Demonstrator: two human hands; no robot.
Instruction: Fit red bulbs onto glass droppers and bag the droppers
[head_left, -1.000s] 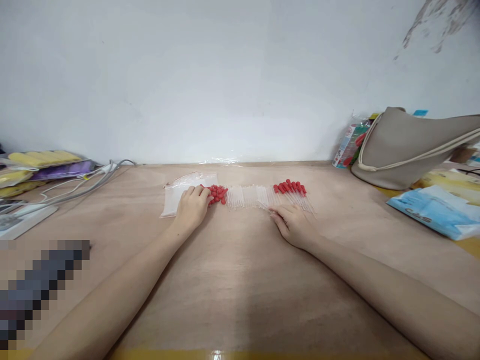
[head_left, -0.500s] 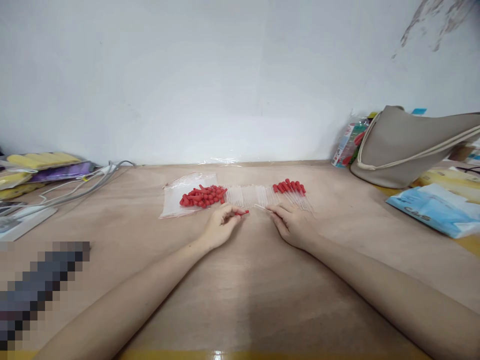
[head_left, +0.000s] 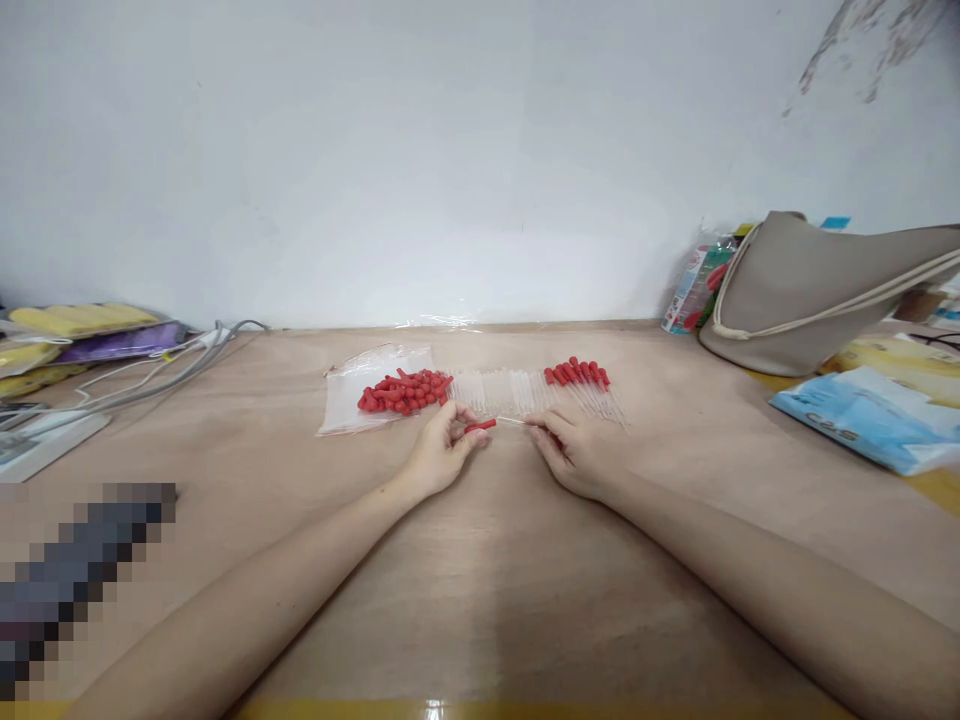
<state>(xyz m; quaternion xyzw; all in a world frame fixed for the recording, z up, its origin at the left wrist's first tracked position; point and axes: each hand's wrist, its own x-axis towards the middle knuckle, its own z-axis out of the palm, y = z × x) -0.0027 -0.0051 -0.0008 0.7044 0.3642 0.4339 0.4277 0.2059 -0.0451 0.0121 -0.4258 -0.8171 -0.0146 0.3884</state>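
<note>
My left hand [head_left: 444,447] pinches a red rubber dropper bulb [head_left: 481,426], its narrow end turned to the right. Facing it, my right hand [head_left: 576,448] is closed on a thin clear dropper tube [head_left: 511,420], whose free tip reaches almost to the bulb; a small gap seems to part them. Behind my left hand, a heap of red bulbs [head_left: 403,392] lies on a clear plastic bag [head_left: 341,400]. A row of bare tubes [head_left: 495,388] is spread beside the heap. Beyond my right hand lie several tubes fitted with red bulbs [head_left: 577,372].
Cables [head_left: 196,362], a white power strip [head_left: 64,443] and yellow and purple packs [head_left: 90,322] are at the left. At the right stand a grey bag [head_left: 810,290] and a blue tissue pack [head_left: 847,425]. A wall [head_left: 480,160] closes off the wooden table's back edge.
My right hand has moved slightly left, bringing the tube's tip closer to the bulb and more in line with it. My left hand stays nearly in place.
</note>
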